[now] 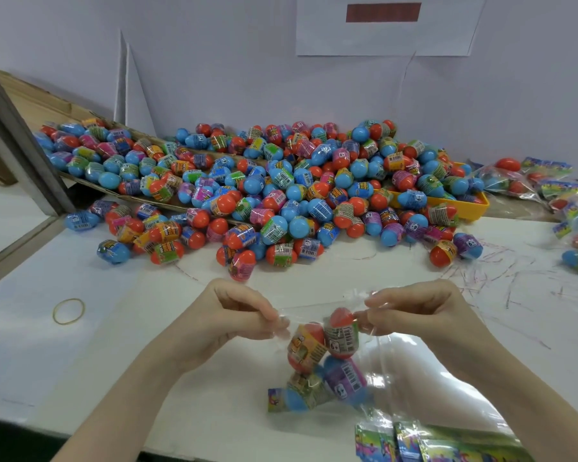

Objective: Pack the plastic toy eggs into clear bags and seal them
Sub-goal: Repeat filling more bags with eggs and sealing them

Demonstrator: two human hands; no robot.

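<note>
A clear bag (377, 365) hangs over the white table, with several red and blue toy eggs (327, 355) inside it. My left hand (237, 315) pinches the bag's top edge on the left side. My right hand (417, 311) pinches the same edge on the right side. A large heap of loose red and blue eggs (267, 191) with printed wrappers lies across the back of the table.
A yellow tray (474, 208) sits under the heap at the right. Filled bags (541, 188) lie at the far right. A rubber band (69, 311) rests on the table at the left. Empty printed bags (424, 441) lie at the near edge. A wooden board (30, 101) leans at the back left.
</note>
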